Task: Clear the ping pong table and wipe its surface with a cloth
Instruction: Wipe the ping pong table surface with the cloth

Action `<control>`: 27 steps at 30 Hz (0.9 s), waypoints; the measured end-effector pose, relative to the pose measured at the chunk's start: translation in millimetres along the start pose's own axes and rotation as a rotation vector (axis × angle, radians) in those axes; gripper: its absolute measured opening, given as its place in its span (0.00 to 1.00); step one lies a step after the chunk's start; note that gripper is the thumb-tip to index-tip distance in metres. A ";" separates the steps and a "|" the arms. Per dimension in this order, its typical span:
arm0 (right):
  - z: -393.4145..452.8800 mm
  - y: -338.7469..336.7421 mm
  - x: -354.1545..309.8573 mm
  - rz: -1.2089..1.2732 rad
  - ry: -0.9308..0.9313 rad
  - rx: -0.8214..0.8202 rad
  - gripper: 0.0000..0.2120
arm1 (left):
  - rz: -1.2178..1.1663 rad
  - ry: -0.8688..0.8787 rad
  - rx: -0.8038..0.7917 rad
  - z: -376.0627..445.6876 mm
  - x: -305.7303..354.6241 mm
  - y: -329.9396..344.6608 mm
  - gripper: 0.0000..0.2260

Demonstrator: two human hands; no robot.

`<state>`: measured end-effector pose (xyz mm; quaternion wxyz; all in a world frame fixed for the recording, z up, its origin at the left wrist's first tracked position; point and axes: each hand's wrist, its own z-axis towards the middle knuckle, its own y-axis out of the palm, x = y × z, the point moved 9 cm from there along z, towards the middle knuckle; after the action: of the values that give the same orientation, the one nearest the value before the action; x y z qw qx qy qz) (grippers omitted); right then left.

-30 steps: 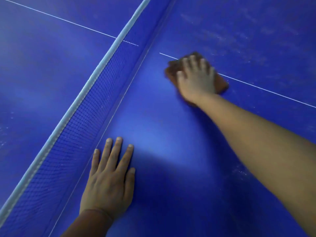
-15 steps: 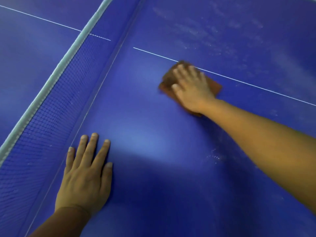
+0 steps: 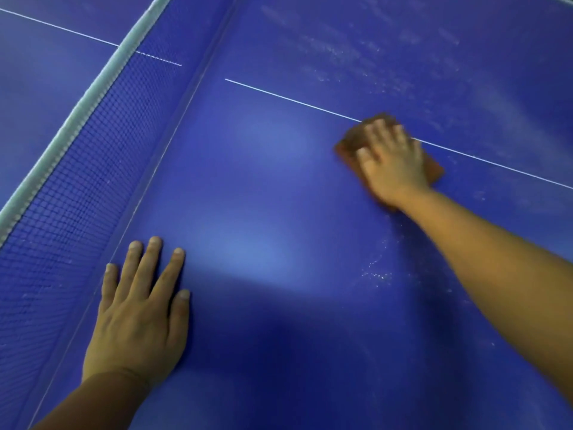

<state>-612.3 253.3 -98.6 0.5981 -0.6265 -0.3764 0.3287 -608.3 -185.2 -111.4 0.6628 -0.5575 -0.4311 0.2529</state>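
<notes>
Wiping step in hand. Right hand (image 3: 393, 162) at two o'clock, fingers spread flat, pressing brown cloth (image 3: 350, 144) onto blue tabletop (image 3: 263, 187), right on white centre line (image 3: 279, 96). Left hand (image 3: 139, 311) at seven o'clock, fingers splayed wide, holding nothing, braced flat just beside net (image 3: 77, 169). No loose items in view. Dusty streaks (image 3: 356, 51) at one o'clock, white specks (image 3: 375, 273) near right forearm. Next move, likely: push cloth over those patches, steady pressure.
</notes>
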 end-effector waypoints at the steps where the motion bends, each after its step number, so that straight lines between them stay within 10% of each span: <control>1: 9.2 0.8 35.4 0.024 0.128 -0.028 0.30 | 0.004 -0.004 -0.003 0.1 0.1 0.6 0.27; 5: -11.7 6.7 41.5 0.084 0.183 -0.046 0.30 | 0.005 -0.008 -0.013 -0.7 -1.4 1.0 0.27; 11: -138.3 20.5 -49.2 0.001 -0.642 -0.064 0.30 | -0.002 -0.007 -0.013 -0.6 0.1 1.3 0.27; 18: 4.9 4.9 56.4 0.099 0.171 -0.025 0.29 | 0.002 -0.006 -0.015 -1.8 -0.2 0.3 0.27; 24: -169.3 20.1 -69.7 -0.002 -0.705 -0.011 0.30 | -0.002 -0.008 -0.012 -1.3 0.2 0.1 0.27; 27: -130.9 16.4 -33.9 -0.044 -0.664 0.014 0.30 | -0.006 -0.001 -0.015 -0.5 1.2 -1.2 0.27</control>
<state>-515.2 158.2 -107.3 0.4541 -0.4730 -0.5616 0.5046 -607.4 -184.9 -110.0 0.6593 -0.5609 -0.4351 0.2479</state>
